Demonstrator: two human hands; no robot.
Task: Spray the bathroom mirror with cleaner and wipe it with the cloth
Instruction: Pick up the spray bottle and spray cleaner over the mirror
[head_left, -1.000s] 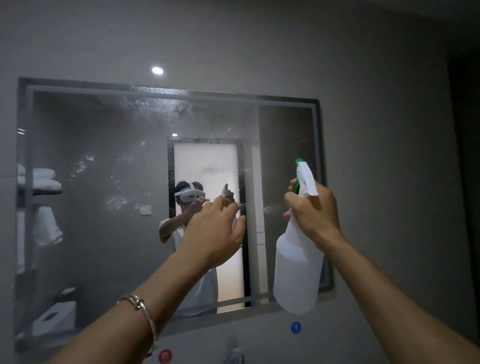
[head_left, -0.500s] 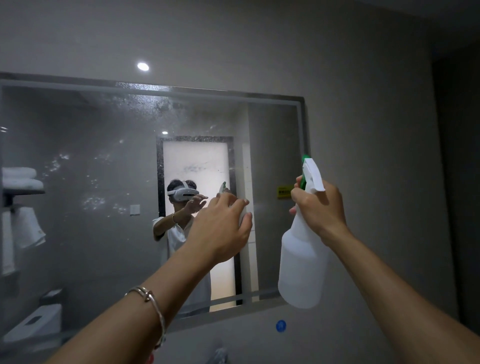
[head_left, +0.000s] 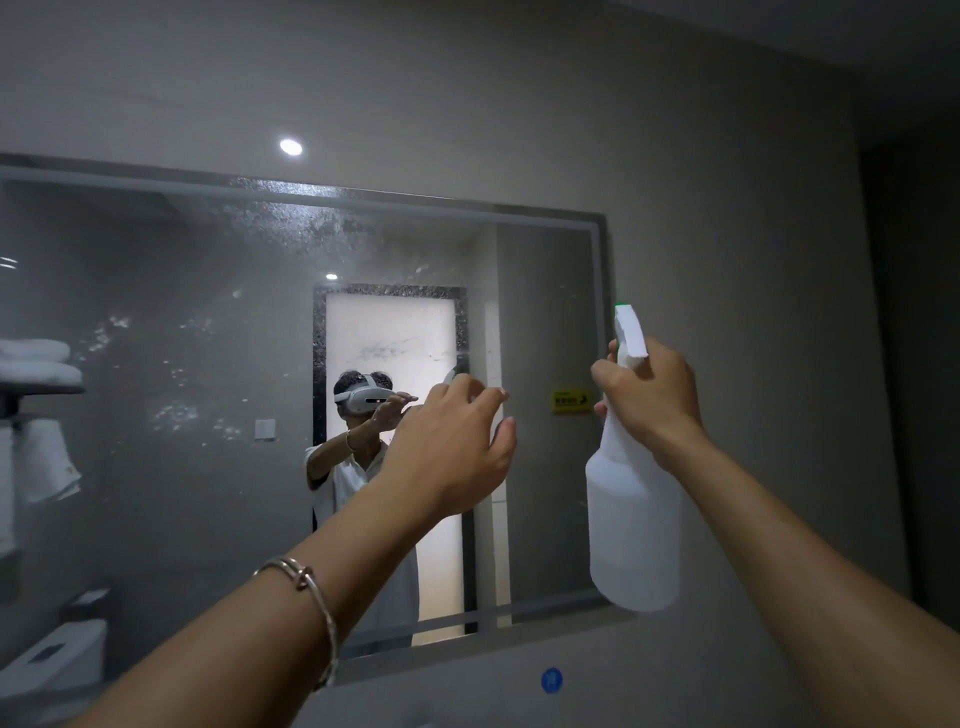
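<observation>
Two hands: right hand (head_left: 652, 402) grips a frosted plastic spray bottle (head_left: 634, 530) (green-tipped), left hand (head_left: 452, 452) loose-fingered before the speckled mirror (head_left: 208, 467).

The mirror (head_left: 208, 426) is glossy glass, its smooth face mottled across the top and left with a fine speckle of droplets and edged by a frosted, matt band. The spray bottle (head_left: 634, 530) is milky white plastic with a dull, smooth skin (its trigger head is an opaque white plastic, tipped green), while the bracelet (head_left: 304, 577) is polished silvery metal that catches the light. The wall (head_left: 753, 260) around the glass is smooth, matt grey, and the towels (head_left: 36, 358) reflected at the left look like soft white cloth.
</observation>
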